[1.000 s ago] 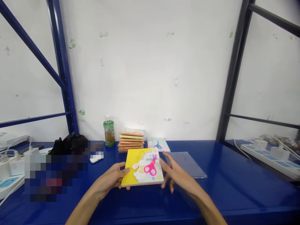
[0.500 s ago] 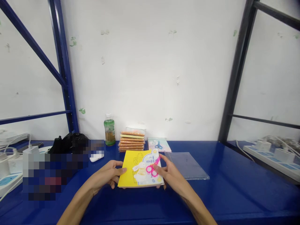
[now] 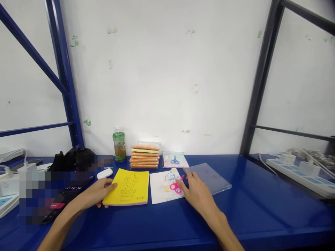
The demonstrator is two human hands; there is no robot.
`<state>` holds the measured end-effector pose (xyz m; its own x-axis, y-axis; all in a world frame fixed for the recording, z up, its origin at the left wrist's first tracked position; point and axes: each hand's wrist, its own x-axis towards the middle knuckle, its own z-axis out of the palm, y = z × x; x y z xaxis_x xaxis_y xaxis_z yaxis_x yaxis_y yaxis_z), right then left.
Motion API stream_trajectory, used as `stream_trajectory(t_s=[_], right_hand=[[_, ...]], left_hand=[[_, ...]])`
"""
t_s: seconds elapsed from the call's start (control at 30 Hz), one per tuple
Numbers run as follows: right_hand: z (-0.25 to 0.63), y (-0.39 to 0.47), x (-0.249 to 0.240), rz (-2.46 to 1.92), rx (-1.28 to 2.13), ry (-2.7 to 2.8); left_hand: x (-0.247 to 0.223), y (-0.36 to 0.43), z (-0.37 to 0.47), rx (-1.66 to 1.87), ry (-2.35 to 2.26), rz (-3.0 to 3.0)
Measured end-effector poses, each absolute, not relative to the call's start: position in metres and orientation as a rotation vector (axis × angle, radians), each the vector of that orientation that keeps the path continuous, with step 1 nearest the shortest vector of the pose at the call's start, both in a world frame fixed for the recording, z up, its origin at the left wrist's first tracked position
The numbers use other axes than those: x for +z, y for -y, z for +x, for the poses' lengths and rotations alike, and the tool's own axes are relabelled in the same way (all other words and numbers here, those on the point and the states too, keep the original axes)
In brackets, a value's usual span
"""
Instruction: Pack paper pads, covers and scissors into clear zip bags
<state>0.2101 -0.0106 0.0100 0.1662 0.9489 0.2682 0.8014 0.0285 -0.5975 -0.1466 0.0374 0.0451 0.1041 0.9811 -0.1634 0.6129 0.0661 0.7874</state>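
Touching the left hand, a yellow pad extends rightward.

bright, whitish light falls fairly evenly on the wall. a soft sheen lies over the blue tabletop, and a highlight runs along the left post. the top right corner darkens, the right-hand power strip looks soft, and coarse pixel blocks hide part of the phone.
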Motion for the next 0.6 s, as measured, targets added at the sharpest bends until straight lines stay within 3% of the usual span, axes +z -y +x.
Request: stream_trajectory(t_s=[0.2, 0.33, 0.6], right_hand=[[0.24, -0.029, 0.042, -1.927, 0.114, 1.727], [0.265, -0.092, 0.056, -2.072, 0.199, 1.75], [0.278, -0.146, 0.021, -1.9, 0.342, 1.803]], left_hand=[[0.039, -0.037, -0.139, 0.638, -1.662, 1.71], [0.032, -0.04, -0.137, 0.69, -1.732, 1.733], [0.03, -0.036, -0.129, 0.814, -1.823, 1.844]])
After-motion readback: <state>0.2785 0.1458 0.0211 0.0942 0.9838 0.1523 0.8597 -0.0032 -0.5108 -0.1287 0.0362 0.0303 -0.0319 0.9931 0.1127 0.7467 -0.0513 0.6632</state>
